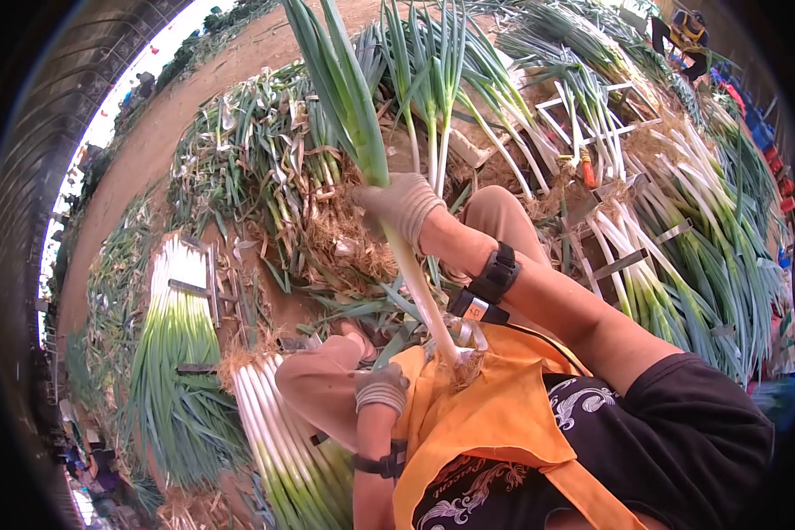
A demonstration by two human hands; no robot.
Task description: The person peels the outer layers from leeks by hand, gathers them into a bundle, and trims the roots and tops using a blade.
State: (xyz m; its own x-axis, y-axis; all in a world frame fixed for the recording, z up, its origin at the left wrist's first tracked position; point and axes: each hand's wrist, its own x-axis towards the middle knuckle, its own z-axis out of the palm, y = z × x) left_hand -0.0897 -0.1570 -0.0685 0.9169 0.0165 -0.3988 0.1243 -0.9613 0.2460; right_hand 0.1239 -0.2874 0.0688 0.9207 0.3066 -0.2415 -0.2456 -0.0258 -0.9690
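Observation:
A long leek [420,291] slants across the middle, its green leaves reaching the top edge and its root end against the orange apron [503,406]. My right hand [402,208], in a pale glove, is wrapped round this leek where white turns to green. Lower down, beside the apron and my knee, my gloved left hand [381,389] has its fingers curled closed; what they hold, if anything, is hidden. The leek's root end lies to the right of my left hand, apart from it.
Bundled leeks [181,353] lie on a metal rack at the left, with more leeks [283,424] by my knee. A leafy, rooty heap [265,168] lies beyond. Leek piles [689,230] fill the right side. Another person [687,40] is at the top right.

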